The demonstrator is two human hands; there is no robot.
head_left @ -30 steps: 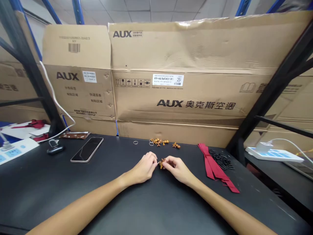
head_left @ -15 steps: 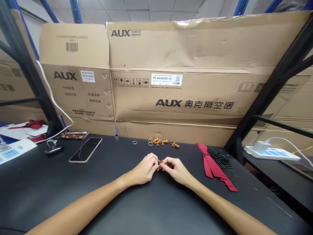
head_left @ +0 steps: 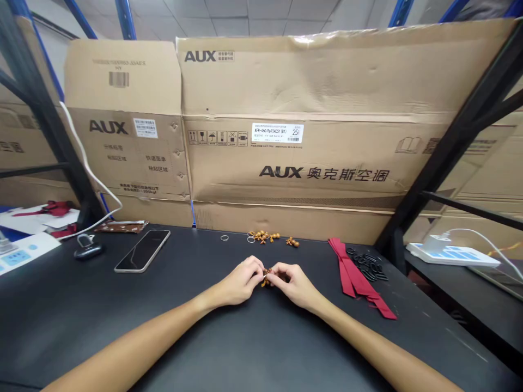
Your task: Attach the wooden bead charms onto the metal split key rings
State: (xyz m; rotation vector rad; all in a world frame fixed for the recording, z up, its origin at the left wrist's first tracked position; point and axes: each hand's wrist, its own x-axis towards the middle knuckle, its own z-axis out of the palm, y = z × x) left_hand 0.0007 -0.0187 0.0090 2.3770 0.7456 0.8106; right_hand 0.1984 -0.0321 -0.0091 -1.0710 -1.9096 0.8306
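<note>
Head view: I am seeing the right hand (head_left: 296, 284) pinching a small brown charm (head_left: 264, 283) between both hands, mid-table. The left hand (head_left: 241, 280) is holding bent fingertips against the charm's left side; what they are gripping, I cannot tell. Other charms (head_left: 261, 236) are lying far, red ribbon (head_left: 353, 272) right, a phone (head_left: 143, 251) left.

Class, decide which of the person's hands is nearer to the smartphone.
Left. The left hand is to the right of the smartphone and nearer the viewer; the right hand is farther right, beyond the left hand.
</note>
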